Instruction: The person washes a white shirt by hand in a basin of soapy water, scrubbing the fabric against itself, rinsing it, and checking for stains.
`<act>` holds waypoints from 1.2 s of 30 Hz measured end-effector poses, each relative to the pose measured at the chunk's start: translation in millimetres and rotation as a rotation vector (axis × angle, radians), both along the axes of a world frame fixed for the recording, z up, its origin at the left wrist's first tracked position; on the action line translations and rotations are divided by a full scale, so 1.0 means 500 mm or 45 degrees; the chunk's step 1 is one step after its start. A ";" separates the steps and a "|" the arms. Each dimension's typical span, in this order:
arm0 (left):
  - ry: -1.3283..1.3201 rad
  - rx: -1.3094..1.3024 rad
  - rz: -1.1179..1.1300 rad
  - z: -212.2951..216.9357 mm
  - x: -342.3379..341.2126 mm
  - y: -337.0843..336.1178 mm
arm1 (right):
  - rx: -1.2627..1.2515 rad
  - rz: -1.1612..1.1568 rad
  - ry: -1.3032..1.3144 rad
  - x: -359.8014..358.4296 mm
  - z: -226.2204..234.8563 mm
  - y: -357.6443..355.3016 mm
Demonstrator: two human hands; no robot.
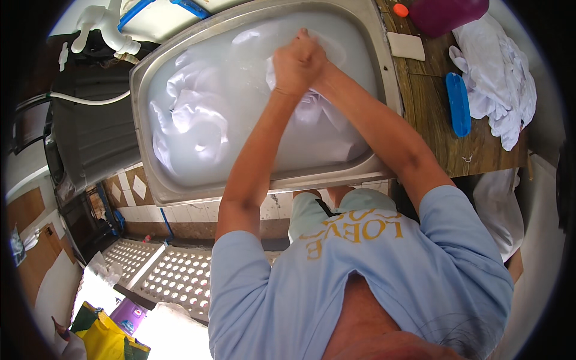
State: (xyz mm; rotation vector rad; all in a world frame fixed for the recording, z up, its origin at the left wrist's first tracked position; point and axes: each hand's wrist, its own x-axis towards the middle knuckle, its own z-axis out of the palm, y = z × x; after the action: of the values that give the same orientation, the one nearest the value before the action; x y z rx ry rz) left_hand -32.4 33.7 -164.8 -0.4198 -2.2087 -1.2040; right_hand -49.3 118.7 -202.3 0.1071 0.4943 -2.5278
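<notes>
Both my arms reach over a metal basin (140, 114) of cloudy water. My left hand (292, 71) and my right hand (313, 55) are closed and pressed together at the water's far right part. White cloth (313, 110) shows beside the left hand and under my wrists, partly sunk in the water, and both hands grip it. The part inside my fingers is hidden. Another white cloth (195, 108) floats bunched in the left half of the basin.
Right of the basin, a wooden counter (429, 99) carries a pale soap bar (406, 47), a blue brush (458, 105), a purple container (447, 15), an orange cap (401, 9) and heaped white laundry (495, 78). A white tap (105, 30) stands at the far left.
</notes>
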 end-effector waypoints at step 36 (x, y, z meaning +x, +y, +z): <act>-0.316 0.401 0.108 0.019 0.007 -0.061 | 0.672 -0.139 -0.438 -0.017 0.069 -0.041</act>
State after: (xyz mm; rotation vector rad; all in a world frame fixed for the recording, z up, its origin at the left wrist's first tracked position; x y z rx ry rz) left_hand -28.9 3.4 -155.5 -0.0499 -2.1579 -1.5952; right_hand -57.7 98.1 -167.8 0.7668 1.0159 -2.3460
